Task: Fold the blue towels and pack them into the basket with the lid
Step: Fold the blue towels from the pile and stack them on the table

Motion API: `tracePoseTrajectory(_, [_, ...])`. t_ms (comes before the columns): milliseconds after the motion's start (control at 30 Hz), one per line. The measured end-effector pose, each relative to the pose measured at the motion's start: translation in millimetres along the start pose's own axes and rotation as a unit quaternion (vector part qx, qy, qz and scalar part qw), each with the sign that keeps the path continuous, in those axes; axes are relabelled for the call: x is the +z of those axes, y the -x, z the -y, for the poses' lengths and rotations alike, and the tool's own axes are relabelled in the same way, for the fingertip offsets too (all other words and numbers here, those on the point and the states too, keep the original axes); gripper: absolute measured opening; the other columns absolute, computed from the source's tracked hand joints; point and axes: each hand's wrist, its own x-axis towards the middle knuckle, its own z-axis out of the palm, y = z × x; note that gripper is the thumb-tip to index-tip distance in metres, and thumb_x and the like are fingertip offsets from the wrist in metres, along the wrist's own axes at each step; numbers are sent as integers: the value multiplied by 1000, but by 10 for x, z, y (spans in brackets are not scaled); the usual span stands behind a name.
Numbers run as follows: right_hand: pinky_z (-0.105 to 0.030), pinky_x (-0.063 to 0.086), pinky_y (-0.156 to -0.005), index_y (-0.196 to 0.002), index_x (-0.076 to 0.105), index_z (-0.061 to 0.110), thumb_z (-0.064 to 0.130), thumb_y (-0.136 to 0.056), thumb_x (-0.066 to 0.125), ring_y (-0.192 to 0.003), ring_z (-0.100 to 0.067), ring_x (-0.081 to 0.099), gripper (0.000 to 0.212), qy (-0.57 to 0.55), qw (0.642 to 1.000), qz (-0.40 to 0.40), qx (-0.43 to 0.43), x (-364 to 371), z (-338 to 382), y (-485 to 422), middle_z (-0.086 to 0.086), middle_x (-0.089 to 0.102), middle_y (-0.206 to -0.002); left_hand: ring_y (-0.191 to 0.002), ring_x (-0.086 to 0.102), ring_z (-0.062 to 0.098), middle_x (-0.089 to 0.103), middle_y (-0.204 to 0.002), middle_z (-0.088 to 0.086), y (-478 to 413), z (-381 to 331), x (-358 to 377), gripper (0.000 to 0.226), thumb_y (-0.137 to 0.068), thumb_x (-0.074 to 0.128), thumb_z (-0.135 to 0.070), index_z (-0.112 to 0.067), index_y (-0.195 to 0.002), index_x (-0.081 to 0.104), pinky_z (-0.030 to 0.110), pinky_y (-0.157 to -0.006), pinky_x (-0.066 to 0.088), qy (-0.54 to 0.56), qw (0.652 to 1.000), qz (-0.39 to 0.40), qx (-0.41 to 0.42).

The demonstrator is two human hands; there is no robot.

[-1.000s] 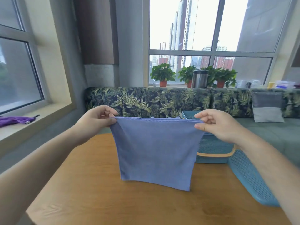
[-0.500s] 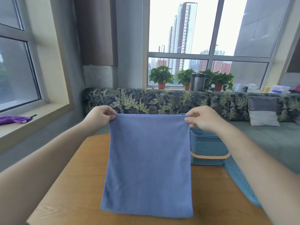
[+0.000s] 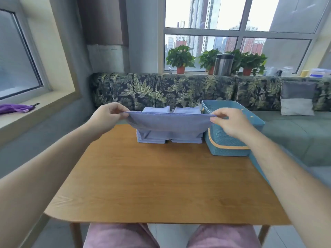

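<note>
One blue towel hangs stretched above the desk, its top corners pinched by the fingers of the left hand and right hand, with two folded stacks behind it just beside the open basket, so folding seems well along while packing and lidding appear still to come.

Worktop: bare wood from centre to 6 o'clock, free passage. 12 o'clock: two folded towel stacks side by side, stretched towel hanging across their front. 1–2 o'clock: basket just beside them, top open. 3 o'clock: lid at the edge.
</note>
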Motion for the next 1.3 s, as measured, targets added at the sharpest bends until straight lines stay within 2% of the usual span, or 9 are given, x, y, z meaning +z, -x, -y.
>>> tracePoseTrajectory(100, [-34, 47, -77, -87, 75, 30, 21, -92, 72, -78, -16, 63, 11, -32, 996, 73, 42, 237, -360, 347, 3, 75, -87, -55, 53, -8, 71, -88, -8, 358, 383, 205, 2, -94, 68, -17, -18, -94, 70, 11, -49, 34, -3, 998, 55, -36])
tracePoseTrajectory(233, [-33, 35, -72, -85, 74, 26, 16, -92, 73, -78, -20, 52, 12, -70, 978, 157, 119, 571, -773, 782, -11, 75, -86, -75, 62, 2, 72, -87, -5, 761, 917, 464, 6, -94, 67, -13, -18, -91, 68, 21, -71, 42, 21, 985, 137, -100])
tracePoseTrajectory(500, [-18, 50, -63, -93, 74, 7, 3, -91, 69, -64, -6, 60, 7, -134, 941, 266, 158, 612, -951, 1102, 2, 71, -75, -72, 62, 14, 69, -76, -1, 1103, 1218, 517, 4, -93, 67, -5, -8, -92, 68, 27, -69, 54, 62, 955, 241, -160])
tracePoseTrajectory(633, [-24, 51, -62, -96, 74, 9, 8, -92, 70, -63, -12, 61, 5, -129, 954, 215, 167, 695, -983, 920, -4, 71, -81, -77, 65, 18, 71, -82, 3, 951, 1209, 577, 4, -95, 66, -10, -7, -96, 68, 39, -78, 54, 81, 960, 216, -160])
tracePoseTrajectory(800, [-24, 52, -61, -95, 74, 17, 17, -94, 68, -64, -5, 63, 6, -50, 976, 125, 169, 958, -1111, 500, 1, 74, -83, -81, 66, 17, 74, -90, 3, 439, 1299, 852, 5, -94, 67, -18, -15, -95, 72, 39, -82, 56, 52, 978, 143, -143])
tracePoseTrajectory(867, [-31, 55, -66, -94, 74, 19, 21, -94, 67, -70, -10, 63, 7, -12, 980, 99, 171, 1077, -1200, 319, 3, 72, -84, -82, 64, 16, 74, -96, 5, 224, 1356, 1019, 5, -94, 68, -19, -18, -95, 72, 36, -79, 55, 36, 983, 113, -142])
tracePoseTrajectory(1067, [-28, 43, -68, -93, 70, 22, 21, -94, 61, -87, -19, 64, 9, 106, 978, 77, 165, 1405, -1464, 49, 7, 66, -85, -76, 60, 12, 69, -99, 3, -187, 1587, 1502, 15, -94, 64, -20, -18, -107, 72, 22, -62, 45, -34, 985, 83, -147])
tracePoseTrajectory(1200, [-37, 48, -90, -121, 63, 19, 26, -96, 58, -109, -28, 58, 26, 220, 959, 65, 169, 1553, -1512, 135, -7, 60, -121, -105, 59, 27, 60, -115, 10, -160, 1793, 1661, 29, -91, 65, -20, -12, -119, 65, 33, -86, 46, -153, 979, 44, -128])
tracePoseTrajectory(1300, [-44, 35, -105, -139, 53, 20, 23, -97, 52, -131, -32, 44, 42, 309, 947, 0, 89, 1692, -1221, 267, -8, 48, -144, -121, 52, 28, 56, -130, 5, -42, 1669, 1758, 33, -90, 59, -22, -18, -122, 65, 42, -96, 41, -244, 969, -1, 26])
